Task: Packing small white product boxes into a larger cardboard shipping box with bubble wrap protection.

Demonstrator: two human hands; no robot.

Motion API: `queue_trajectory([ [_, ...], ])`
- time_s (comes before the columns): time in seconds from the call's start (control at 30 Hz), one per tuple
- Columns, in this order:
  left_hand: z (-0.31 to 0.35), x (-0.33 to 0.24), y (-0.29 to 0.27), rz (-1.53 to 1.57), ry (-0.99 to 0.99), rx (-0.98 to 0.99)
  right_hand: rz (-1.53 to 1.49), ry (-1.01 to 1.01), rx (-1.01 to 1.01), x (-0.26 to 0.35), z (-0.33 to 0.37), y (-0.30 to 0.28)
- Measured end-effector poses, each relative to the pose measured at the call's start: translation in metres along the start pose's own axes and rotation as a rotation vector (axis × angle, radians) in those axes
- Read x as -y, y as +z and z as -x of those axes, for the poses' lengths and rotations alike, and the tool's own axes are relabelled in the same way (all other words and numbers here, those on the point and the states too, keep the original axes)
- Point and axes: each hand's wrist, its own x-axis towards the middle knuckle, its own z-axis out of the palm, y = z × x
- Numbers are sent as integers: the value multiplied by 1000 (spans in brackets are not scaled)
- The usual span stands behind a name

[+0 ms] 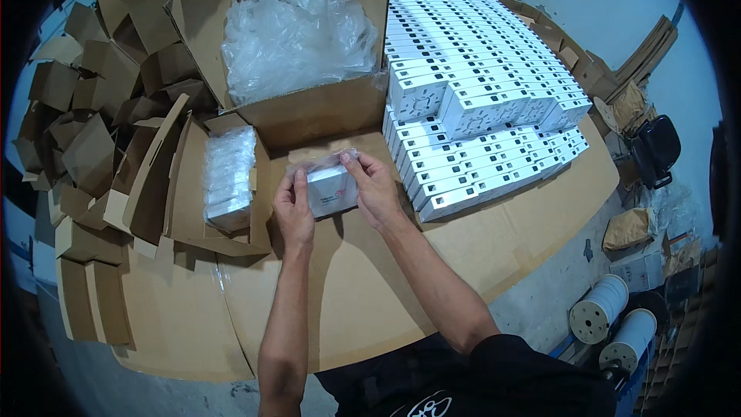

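Between my two hands is a white box-shaped unit (330, 191) in a clear plastic bag (323, 161), with small print on its face. My left hand (294, 208) pinches the bag's left upper corner, thumb on top. My right hand (373, 189) grips the right upper corner, its thumb and finger at the bag's top edge. The unit's lower edge is close to the cardboard-covered table. To the left, an open carton (185, 208) holds a row of bagged units (229, 174). On the right, white units (478, 108) are stacked in long rows.
A large open carton (316, 112) full of loose clear bags (297, 35) stands behind my hands. Many empty brown cartons (93, 154) are heaped at the left. Cardboard (347, 293) covers the table. Cable spools (600, 309) and a black chair (654, 150) are off to the right.
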Motion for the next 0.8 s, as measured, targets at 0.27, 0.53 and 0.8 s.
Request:
queue_trajectory([
  [0.27,-1,-17,-2,-43,91,38,106,-44,82,13,0,-5],
  [0.53,-1,-18,-3,-57,96,186,253,-4,205,36,8,-2],
  [0.8,-2,-23,-15,-93,-70,237,474,60,276,33,4,-16],
])
